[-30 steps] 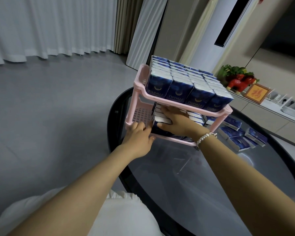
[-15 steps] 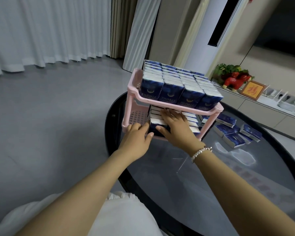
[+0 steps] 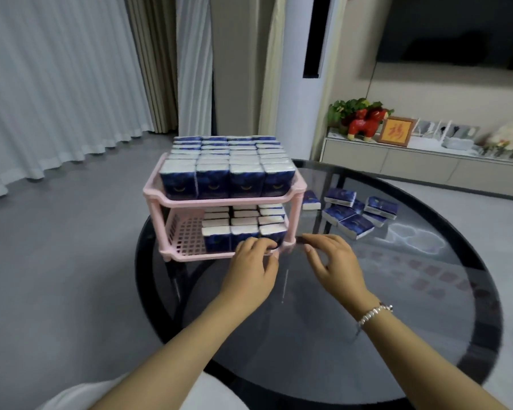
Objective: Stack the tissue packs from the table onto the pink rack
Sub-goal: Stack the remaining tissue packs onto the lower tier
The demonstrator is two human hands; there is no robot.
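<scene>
We see the two-tier pink plastic rack on the round dark glass table, its top tier packed with navy-and-white tissue packs. Our left hand touches the lower tier's front packs with curled fingers; our right hand hovers, relaxed, holding nothing. Loose packs lie right of the rack.

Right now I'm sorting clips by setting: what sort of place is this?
Most likely a home living room: a wall-mounted TV above a low media cabinet, floor-length curtains, and a round glass coffee table holding the pink rack of tissue packs.
</scene>
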